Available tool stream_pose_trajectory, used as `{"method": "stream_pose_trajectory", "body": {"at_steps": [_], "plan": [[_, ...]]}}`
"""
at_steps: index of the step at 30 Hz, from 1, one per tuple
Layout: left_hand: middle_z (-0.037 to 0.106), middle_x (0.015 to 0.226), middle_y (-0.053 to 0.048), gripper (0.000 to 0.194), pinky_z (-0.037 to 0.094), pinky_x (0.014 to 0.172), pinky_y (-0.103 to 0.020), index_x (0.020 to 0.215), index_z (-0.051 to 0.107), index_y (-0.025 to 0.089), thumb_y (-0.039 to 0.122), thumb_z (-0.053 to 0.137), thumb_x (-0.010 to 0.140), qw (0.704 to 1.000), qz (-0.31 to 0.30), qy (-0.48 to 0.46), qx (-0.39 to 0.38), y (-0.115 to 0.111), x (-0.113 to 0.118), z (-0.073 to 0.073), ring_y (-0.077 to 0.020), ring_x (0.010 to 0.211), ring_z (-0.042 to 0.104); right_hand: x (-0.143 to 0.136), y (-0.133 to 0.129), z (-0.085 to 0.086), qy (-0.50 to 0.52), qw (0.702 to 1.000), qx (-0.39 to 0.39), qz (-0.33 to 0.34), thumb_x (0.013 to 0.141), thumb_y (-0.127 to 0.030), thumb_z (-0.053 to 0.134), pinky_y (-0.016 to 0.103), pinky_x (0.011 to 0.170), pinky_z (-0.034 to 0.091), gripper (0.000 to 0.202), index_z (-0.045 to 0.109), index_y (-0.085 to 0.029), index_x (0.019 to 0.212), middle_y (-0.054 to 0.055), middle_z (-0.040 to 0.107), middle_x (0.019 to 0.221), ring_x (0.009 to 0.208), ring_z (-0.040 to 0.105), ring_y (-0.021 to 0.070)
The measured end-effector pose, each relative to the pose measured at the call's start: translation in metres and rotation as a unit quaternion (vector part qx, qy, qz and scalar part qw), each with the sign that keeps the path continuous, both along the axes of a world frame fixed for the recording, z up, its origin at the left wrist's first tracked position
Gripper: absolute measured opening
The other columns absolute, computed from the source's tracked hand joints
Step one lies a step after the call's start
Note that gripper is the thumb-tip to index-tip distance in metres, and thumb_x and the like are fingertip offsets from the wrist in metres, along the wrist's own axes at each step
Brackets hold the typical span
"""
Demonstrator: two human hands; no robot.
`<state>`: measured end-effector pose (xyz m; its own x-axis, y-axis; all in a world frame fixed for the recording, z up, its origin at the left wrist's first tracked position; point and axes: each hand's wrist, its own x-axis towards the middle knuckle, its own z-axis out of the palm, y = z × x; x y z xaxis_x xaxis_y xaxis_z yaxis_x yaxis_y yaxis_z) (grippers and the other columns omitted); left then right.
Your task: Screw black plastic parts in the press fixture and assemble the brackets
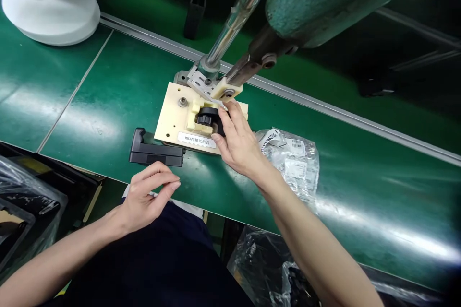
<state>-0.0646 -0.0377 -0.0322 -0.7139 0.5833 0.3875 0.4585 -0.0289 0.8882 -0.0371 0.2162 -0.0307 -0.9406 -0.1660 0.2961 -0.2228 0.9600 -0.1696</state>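
- Nearest the camera: dark-clothed lap, and two bare forearms reaching up onto a green bench mat [118,81]. Mat is glossy, with strong light reflections; a thin seam line crosses its left part.
- Below the bench edge, left: one black bin lined with clear plastic [21,211]. Below right: one more clear plastic bag [259,259] with dark contents, not identifiable from this view.
- Left hand [147,194] hovers at the near bench edge, thumb and forefinger pinched together. Whether something small sits between them I cannot tell.
- Just beyond the left hand: one black plastic bracket [154,152] lying flat on the mat, untouched, just beside the jig.
- Right hand [237,141] reaches onto one cream jig block [173,115]; fingers closed around one black part [208,116] seated in the jig's recess.
- Jig front carries one white label [197,139] with printed text. One metal bush [183,101] shows on its top face.
- Right of the jig, touching the right wrist: one clear bag with printed labels [293,160], contents unclear.
- Above the jig: one green press head [324,0] with a chrome column [237,14] coming down to a metal bracket [201,84].
- Farther back: one aluminium rail [324,105] running across the bench, one small black item [194,14] standing beyond it.
- Far left: one white fan base [54,9].
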Motion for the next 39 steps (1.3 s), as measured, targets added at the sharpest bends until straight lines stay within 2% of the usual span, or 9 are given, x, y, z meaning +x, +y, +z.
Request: {"method": "stream_pose_trajectory", "body": {"at_steps": [8, 17, 22, 24, 26, 28, 30, 35, 39], "plan": [[0.061, 0.075, -0.003, 0.011, 0.049, 0.057, -0.022, 0.090, 0.066, 0.014, 0.007, 0.060, 0.085, 1.000, -0.004, 0.026, -0.003, -0.007, 0.008, 0.004, -0.0113, 0.069, 0.058, -0.005, 0.009, 0.019, -0.068, 0.995, 0.067, 0.041, 0.097, -0.032, 0.039, 0.051, 0.099, 0.051, 0.056, 0.032, 0.000, 0.142, 0.027, 0.048, 0.132, 0.126, 0.048, 0.0350], [0.062, 0.073, -0.002, 0.009, 0.049, 0.059, -0.022, 0.087, 0.066, 0.015, 0.008, 0.061, 0.085, 0.999, 0.027, -0.026, 0.001, -0.012, 0.007, -0.006, -0.0109, 0.068, 0.058, -0.001, 0.007, 0.017, -0.061, 0.991, 0.115, 0.005, 0.094, -0.044, 0.049, 0.071, 0.107, 0.026, 0.065, 0.034, -0.006, 0.144, 0.027, 0.038, 0.144, 0.138, 0.028, 0.0465], [0.062, 0.078, -0.004, 0.011, 0.049, 0.058, -0.021, 0.092, 0.066, 0.014, 0.008, 0.060, 0.086, 0.999, 0.015, 0.008, 0.034, -0.010, -0.006, 0.005, -0.0109, 0.071, 0.059, 0.029, -0.050, 0.037, 0.066, 0.985, -0.151, -0.056, 0.090, -0.025, 0.058, 0.054, 0.099, 0.046, 0.041, 0.051, -0.016, 0.129, 0.019, 0.056, 0.126, 0.121, 0.053, 0.0319], [0.062, 0.081, -0.005, 0.013, 0.050, 0.059, -0.022, 0.094, 0.066, 0.013, 0.006, 0.058, 0.086, 0.998, 0.000, 0.054, 0.034, -0.016, -0.013, 0.007, -0.0114, 0.073, 0.059, 0.042, -0.078, 0.037, -0.040, 0.916, -0.399, -0.035, 0.093, -0.020, 0.054, 0.036, 0.079, 0.056, 0.022, 0.060, -0.020, 0.114, 0.011, 0.064, 0.104, 0.094, 0.065, 0.0204], [0.061, 0.082, -0.006, 0.013, 0.051, 0.060, -0.024, 0.093, 0.065, 0.013, 0.005, 0.057, 0.086, 0.994, -0.017, 0.100, 0.033, -0.023, -0.020, 0.007, -0.0123, 0.073, 0.059, 0.049, -0.101, 0.032, -0.213, 0.773, -0.598, 0.005, 0.096, -0.024, 0.051, 0.027, 0.065, 0.055, 0.015, 0.063, -0.019, 0.102, 0.006, 0.065, 0.088, 0.074, 0.065, 0.0140], [0.061, 0.081, -0.006, 0.014, 0.052, 0.060, -0.026, 0.091, 0.065, 0.013, 0.005, 0.056, 0.085, 0.990, -0.040, 0.132, 0.025, -0.028, -0.025, 0.006, -0.0127, 0.072, 0.059, 0.049, -0.116, 0.024, -0.310, 0.629, -0.713, 0.014, 0.095, -0.031, 0.053, 0.024, 0.061, 0.053, 0.017, 0.064, -0.017, 0.095, 0.004, 0.064, 0.079, 0.066, 0.062, 0.0113], [0.061, 0.081, -0.005, 0.014, 0.053, 0.060, -0.027, 0.091, 0.065, 0.015, 0.005, 0.056, 0.085, 0.986, -0.064, 0.152, 0.015, -0.030, -0.029, 0.006, -0.0125, 0.072, 0.058, 0.046, -0.123, 0.017, -0.319, 0.539, -0.779, -0.004, 0.092, -0.034, 0.059, 0.022, 0.059, 0.050, 0.020, 0.065, -0.016, 0.088, 0.002, 0.062, 0.073, 0.061, 0.059, 0.0094], [0.062, 0.081, -0.004, 0.017, 0.054, 0.060, -0.027, 0.091, 0.066, 0.014, 0.003, 0.057, 0.083, 0.981, -0.120, 0.147, 0.033, -0.025, -0.028, 0.003, -0.0129, 0.073, 0.059, 0.043, -0.126, 0.006, -0.319, 0.446, -0.836, -0.027, 0.082, -0.029, 0.070, 0.018, 0.049, 0.043, 0.018, 0.065, -0.013, 0.076, -0.001, 0.060, 0.061, 0.049, 0.053, 0.0067], [0.062, 0.084, -0.006, 0.018, 0.054, 0.063, -0.027, 0.098, 0.066, 0.013, 0.006, 0.062, 0.082, 0.988, -0.116, 0.095, 0.037, -0.021, -0.018, -0.001, -0.0135, 0.075, 0.060, 0.051, -0.131, 0.003, -0.264, 0.464, -0.842, -0.074, 0.079, -0.026, 0.070, 0.017, 0.039, 0.035, 0.017, 0.062, -0.014, 0.070, -0.003, 0.056, 0.054, 0.040, 0.044, 0.0049]]}}
